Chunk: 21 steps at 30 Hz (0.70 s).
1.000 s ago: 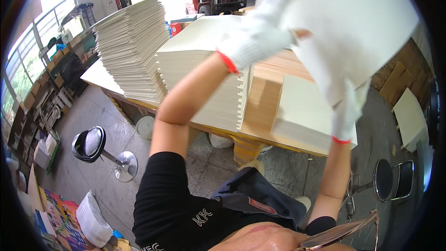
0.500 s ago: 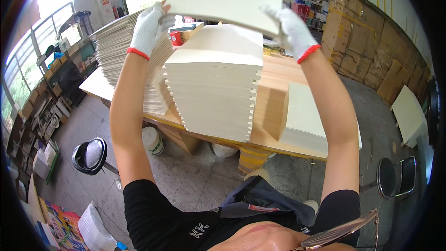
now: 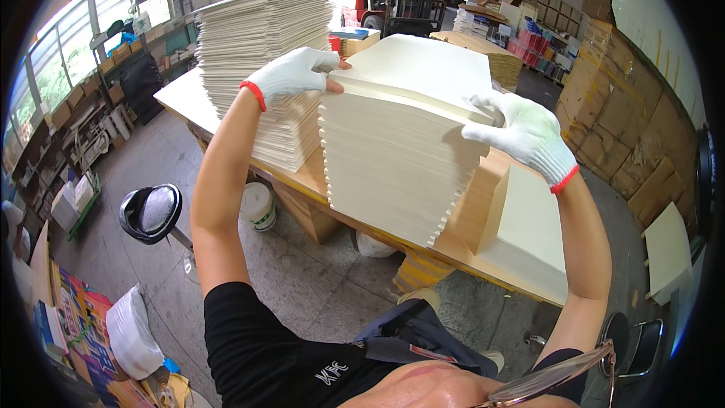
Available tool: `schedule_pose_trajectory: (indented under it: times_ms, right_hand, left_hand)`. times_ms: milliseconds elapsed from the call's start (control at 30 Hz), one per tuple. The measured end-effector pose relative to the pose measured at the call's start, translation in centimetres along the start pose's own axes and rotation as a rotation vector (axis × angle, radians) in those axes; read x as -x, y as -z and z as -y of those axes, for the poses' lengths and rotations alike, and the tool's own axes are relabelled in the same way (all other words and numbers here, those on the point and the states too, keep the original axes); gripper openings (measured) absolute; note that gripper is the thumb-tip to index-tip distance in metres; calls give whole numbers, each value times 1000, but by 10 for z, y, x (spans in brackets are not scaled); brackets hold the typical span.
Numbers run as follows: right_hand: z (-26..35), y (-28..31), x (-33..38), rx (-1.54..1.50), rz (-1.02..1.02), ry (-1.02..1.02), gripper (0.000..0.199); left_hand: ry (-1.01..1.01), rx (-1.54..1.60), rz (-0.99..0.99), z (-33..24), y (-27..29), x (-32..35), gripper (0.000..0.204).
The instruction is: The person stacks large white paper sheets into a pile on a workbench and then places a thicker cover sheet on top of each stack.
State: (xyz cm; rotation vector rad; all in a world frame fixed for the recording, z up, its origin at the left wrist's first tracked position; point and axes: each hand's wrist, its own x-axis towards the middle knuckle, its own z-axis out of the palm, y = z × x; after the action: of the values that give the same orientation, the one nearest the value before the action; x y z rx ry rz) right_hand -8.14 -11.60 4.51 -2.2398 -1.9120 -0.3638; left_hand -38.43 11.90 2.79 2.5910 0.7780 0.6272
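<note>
A tall stack of white paper (image 3: 393,159) stands on the wooden table, its side edges stepped like teeth. On top lies a thin white sheaf of paper (image 3: 430,66), its near edge slightly apart from the stack. At its near left corner my left hand (image 3: 294,74), in a white glove with bare fingertips, is closed with thumb and fingers around the edge. My right hand (image 3: 525,125), gloved in white with a red cuff, pinches the near right corner; some of its fingers are hidden behind the edge.
A taller pile of cream sheets (image 3: 257,38) stands left of the stack. A low white paper stack (image 3: 529,215) sits at the table's right. A black stool (image 3: 151,213) and a white bucket (image 3: 258,205) are on the floor. A forklift (image 3: 400,0) stands beyond the table.
Both hands have come down with the white sheaf, from raised above the stack to resting on its top. The view has shifted, showing more of the room behind.
</note>
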Motion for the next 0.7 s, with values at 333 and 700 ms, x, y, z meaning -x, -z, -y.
schedule_pose_trajectory:
  times_ms: [333, 700]
  right_hand:
    - [0, -12, 14, -364, -106, -18, 49]
    - [-7, -17, 20, -582, -115, 31, 40]
  left_hand:
    - [69, -75, -125, -9, -1, 8, 39]
    - [106, -49, -144, -10, -2, 4, 34]
